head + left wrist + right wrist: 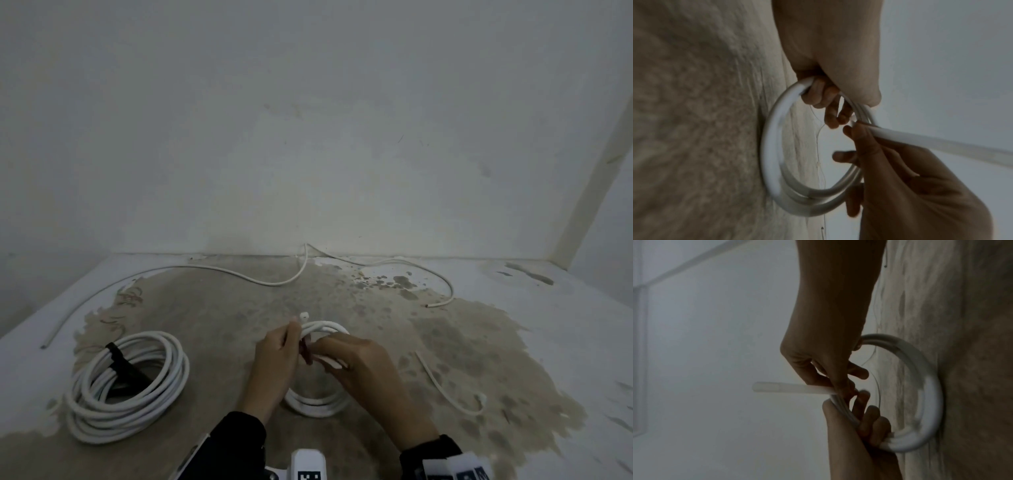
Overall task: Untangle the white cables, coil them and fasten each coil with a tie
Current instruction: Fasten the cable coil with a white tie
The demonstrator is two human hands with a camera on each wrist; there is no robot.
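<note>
A small white coil [315, 407] stands upright on the floor between my hands, its lower arc touching the ground. My right hand [356, 359] grips its upper part, fingers [869, 423] curled round the bundled turns [772, 154]. My left hand [277, 356] pinches the coil's free end [303, 315], which sticks out past the fingertips [851, 131] as a straight stub [777, 387]. A small dark red piece [306, 349] shows between the hands; I cannot tell what it is. A bigger white coil [130, 387] lies at the left, bound with a black tie [118, 359].
A long loose white cable [239, 274] runs along the back of the floor to the left edge. Another cable [428, 270] curves at the back right. A short piece [445, 387] lies right of my hands. The wall [308, 154] rises close behind.
</note>
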